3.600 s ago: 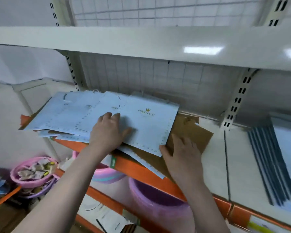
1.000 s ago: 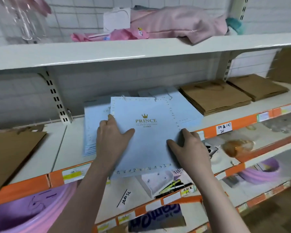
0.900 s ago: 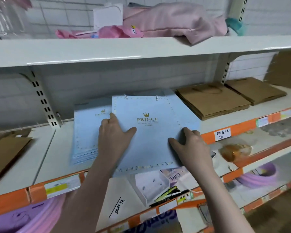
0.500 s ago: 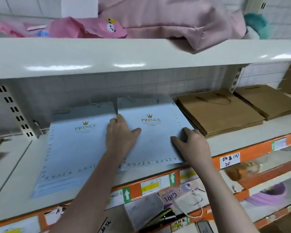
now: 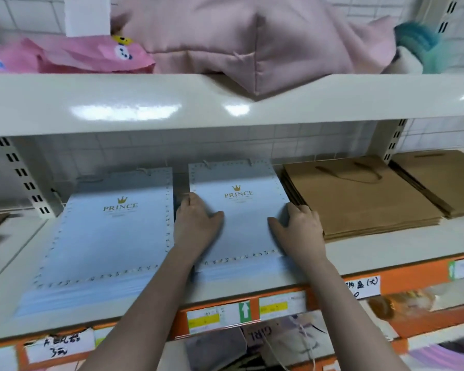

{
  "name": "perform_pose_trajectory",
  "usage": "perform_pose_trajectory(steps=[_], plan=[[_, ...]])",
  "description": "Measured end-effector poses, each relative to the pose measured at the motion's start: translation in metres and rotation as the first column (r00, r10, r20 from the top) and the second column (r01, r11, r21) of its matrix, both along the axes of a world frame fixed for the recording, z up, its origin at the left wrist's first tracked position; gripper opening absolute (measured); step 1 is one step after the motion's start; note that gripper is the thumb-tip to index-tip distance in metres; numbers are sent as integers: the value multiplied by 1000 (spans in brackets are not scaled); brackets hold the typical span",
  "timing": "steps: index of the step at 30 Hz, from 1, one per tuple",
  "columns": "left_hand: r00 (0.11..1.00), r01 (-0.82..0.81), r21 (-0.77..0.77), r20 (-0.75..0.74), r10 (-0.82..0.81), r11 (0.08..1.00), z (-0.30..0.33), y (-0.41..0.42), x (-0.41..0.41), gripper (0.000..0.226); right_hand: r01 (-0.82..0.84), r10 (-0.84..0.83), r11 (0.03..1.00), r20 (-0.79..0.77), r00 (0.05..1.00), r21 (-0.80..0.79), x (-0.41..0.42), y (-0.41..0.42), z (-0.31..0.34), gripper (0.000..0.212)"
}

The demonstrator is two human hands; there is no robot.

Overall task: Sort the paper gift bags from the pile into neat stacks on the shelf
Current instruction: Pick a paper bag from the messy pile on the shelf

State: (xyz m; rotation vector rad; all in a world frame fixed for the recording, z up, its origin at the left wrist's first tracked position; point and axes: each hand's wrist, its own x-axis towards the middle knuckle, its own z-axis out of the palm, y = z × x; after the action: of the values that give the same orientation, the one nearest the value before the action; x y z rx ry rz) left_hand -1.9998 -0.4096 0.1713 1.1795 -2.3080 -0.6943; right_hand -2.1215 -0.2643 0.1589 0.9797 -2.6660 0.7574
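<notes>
Two stacks of pale blue paper gift bags printed "PRINCE" lie flat side by side on the white shelf [image 5: 381,254]. My left hand [image 5: 196,226] grips the left edge of the right blue stack [image 5: 241,210], thumb on top. On the same stack's right edge sits my right hand [image 5: 300,231], thumb on top and fingers down the side. The top bags lie squared on that stack, slightly back from the lower ones. The left blue stack [image 5: 110,236] lies untouched, its lower bags fanned out toward the front.
A stack of brown paper bags [image 5: 364,199] lies just right of my right hand, with another brown stack [image 5: 445,178] beyond it. The upper shelf [image 5: 225,103] hangs low overhead and carries pink fabric [image 5: 252,36]. Orange price strips run along the shelf front.
I carried the blue bags from the messy pile rightward to this shelf section and lowered them onto the right blue stack. Both hands kept their hold at the edges.
</notes>
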Motion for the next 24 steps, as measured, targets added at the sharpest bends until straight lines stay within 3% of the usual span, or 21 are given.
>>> perform_pose_trajectory(steps=[5, 11, 16, 24], plan=[[1000, -9, 7, 5, 9, 1000, -5, 6, -9, 64, -13, 13, 999, -11, 1000, 35, -10, 5, -5, 37], [1000, -26, 17, -18, 26, 1000, -14, 11, -14, 71, -95, 96, 995, 120, 988, -15, -13, 1, -4, 31], [999, -21, 22, 31, 21, 1000, -15, 12, -16, 78, -116, 112, 993, 156, 981, 16, -15, 1, -4, 42], [996, -70, -25, 55, 71, 997, -11, 9, -16, 68, -126, 114, 989, 144, 983, 80, -16, 4, 1, 54]])
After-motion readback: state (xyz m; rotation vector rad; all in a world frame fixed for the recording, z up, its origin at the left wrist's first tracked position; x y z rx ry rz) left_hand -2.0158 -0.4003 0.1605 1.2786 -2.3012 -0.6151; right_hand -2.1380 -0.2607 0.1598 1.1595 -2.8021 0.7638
